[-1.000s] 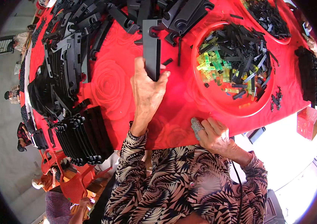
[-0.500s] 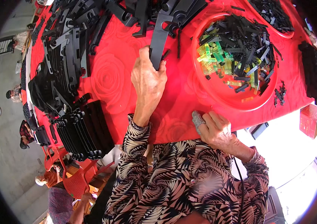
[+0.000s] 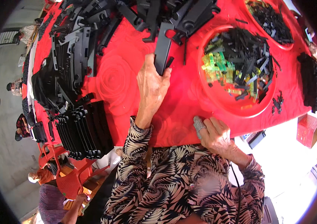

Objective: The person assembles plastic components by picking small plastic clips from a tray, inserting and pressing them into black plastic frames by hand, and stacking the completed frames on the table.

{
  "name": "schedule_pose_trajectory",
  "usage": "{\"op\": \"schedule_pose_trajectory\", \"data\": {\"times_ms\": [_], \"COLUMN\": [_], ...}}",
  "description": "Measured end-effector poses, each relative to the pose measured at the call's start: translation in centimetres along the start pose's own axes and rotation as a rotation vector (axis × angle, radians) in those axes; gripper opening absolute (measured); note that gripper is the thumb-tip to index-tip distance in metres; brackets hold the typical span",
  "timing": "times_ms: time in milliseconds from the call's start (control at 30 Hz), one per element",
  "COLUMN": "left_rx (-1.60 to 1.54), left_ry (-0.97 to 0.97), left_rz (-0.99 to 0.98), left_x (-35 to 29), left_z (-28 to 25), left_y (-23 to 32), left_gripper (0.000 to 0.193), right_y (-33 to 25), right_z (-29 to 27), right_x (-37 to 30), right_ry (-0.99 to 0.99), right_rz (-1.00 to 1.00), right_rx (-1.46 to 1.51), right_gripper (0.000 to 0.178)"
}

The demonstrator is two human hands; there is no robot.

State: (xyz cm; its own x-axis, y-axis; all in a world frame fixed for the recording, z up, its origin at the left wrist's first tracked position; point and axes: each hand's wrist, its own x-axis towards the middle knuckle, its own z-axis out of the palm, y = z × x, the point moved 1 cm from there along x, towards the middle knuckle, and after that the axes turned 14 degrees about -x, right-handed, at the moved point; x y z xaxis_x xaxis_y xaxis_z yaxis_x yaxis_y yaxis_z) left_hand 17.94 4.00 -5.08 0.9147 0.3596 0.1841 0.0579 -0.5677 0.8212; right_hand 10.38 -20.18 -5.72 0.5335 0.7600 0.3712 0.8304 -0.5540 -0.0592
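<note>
My left hand (image 3: 151,87) is closed round the near end of a long, flat black plastic part (image 3: 162,48), thumb on its right side. The part's far end, with a rounded notch, lies by a heap of similar black parts (image 3: 149,20). Near the table's front edge, my right hand (image 3: 216,135) is closed with the fingers curled in. A grey wrapping (image 3: 198,125) covers its thumb. Whatever those fingers may hold is hidden. Beyond that hand, a round red basin (image 3: 242,114) holds small black pieces (image 3: 246,50) and yellow-green translucent pieces (image 3: 214,62).
A neat row of black parts (image 3: 83,130) stands at the table's left edge, below a larger pile (image 3: 72,56). Another red tray (image 3: 286,46) of small pieces lies far right, near stacked black parts (image 3: 311,82). Red chairs (image 3: 70,181) and people are at lower left.
The whole view has shifted slightly, so the table sits lower in the picture. My left hand keeps its grip on the black part; my right hand stays closed by the edge.
</note>
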Motion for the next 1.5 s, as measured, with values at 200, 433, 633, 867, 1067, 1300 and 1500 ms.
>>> {"op": "schedule_pose_trajectory", "data": {"times_ms": [200, 433, 633, 867, 1067, 1300, 1500], "left_rx": [-0.015, -0.04, -0.041, -0.128, -0.068, -0.33, -1.4], "left_ry": [-0.004, 0.014, 0.005, 0.004, 0.001, 0.113, -0.348], "left_rz": [-0.011, 0.01, -0.009, 0.026, 0.052, -0.108, -0.597], "left_x": [-0.4, -0.8, -0.4, -1.1, -0.8, 0.3, -1.3], "left_z": [-0.5, -0.1, -0.2, -0.1, -0.4, -0.8, -1.2], "left_y": [-0.2, -0.3, 0.4, 0.1, -0.6, -0.1, 1.5], "left_gripper": [0.039, 0.043, 0.043, 0.041, 0.032, 0.033, 0.07], "right_y": [-0.5, -0.6, -0.5, -0.8, -0.9, 0.0, 0.1], "right_z": [0.3, 0.6, 1.0, 1.0, 0.8, 1.0, 0.1], "right_x": [-0.1, -0.2, 0.0, -0.8, -0.6, 0.1, -0.3], "right_ry": [-0.019, 0.004, 0.039, 0.085, 0.039, 0.003, -0.031], "right_rz": [0.029, 0.017, 0.03, 0.021, 0.047, 0.037, 0.015], "right_rx": [0.046, 0.044, 0.02, 0.001, -0.034, 0.033, 0.073], "right_gripper": [0.037, 0.017, 0.017, 0.021, 0.037, 0.037, 0.038]}}
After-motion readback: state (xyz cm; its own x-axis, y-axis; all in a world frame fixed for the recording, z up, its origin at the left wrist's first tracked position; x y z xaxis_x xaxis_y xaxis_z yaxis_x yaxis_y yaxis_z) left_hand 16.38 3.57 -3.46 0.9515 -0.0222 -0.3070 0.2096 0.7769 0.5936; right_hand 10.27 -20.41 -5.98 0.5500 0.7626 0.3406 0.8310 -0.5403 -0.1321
